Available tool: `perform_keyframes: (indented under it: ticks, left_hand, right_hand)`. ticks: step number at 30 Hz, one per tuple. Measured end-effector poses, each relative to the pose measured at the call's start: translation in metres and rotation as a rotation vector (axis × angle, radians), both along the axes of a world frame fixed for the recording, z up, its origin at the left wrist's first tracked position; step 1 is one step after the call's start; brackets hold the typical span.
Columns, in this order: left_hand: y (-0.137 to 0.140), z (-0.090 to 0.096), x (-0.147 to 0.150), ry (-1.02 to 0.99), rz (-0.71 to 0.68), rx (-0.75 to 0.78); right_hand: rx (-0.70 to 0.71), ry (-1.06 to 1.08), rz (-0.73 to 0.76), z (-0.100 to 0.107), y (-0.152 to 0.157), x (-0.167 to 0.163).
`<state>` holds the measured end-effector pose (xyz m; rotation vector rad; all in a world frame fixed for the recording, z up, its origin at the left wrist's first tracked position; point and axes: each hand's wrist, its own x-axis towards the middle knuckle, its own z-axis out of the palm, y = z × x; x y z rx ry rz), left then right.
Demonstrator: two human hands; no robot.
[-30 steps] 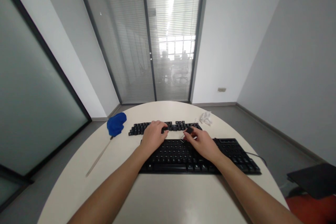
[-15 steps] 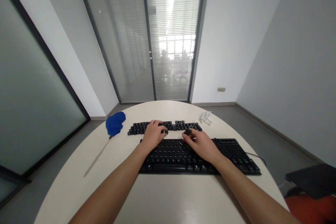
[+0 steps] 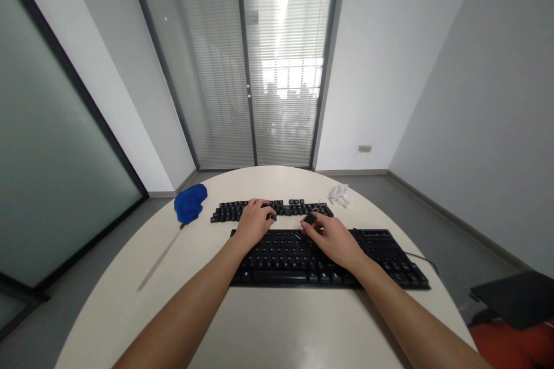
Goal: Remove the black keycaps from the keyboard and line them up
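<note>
A black keyboard (image 3: 281, 262) lies across the table in front of me. Behind it stretch rows of loose black keycaps (image 3: 227, 211). My left hand (image 3: 254, 222) rests over these rows, its thumb and fingertips curled around a keycap (image 3: 273, 217) at the near side. Pinched in my right hand (image 3: 332, 235) is a small black-handled tool with thin wires, which looks like a keycap puller (image 3: 310, 218). Its wires point down at the upper rows of the keyboard. Part of the right side of the keyboard is hidden under my right hand and forearm.
On the left lies a blue cloth-like head on a pale stick (image 3: 190, 203). Crumpled white tissue (image 3: 339, 194) sits at the back right. A cable (image 3: 422, 256) runs off the table's right side. A black and red chair (image 3: 515, 300) stands at the lower right.
My left hand's fingers have shifted very slightly over the keycap, which shows a little less. The right hand stays in place with the puller.
</note>
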<state>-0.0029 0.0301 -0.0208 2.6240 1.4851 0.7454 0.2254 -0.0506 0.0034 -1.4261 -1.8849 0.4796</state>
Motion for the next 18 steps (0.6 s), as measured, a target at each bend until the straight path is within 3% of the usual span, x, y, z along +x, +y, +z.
perform_keyframes:
  ticks: [13,18]
  left_hand:
    - [-0.0007,0.0000,0.0008,0.019,0.035,-0.027]
    - [-0.0005,-0.0017,0.0008,0.019,0.044,-0.027]
  right_hand:
    - [-0.005,-0.041,-0.019,0.0036,-0.0014,0.0003]
    - [-0.039,-0.051,0.046,0.0083,0.0002,0.0083]
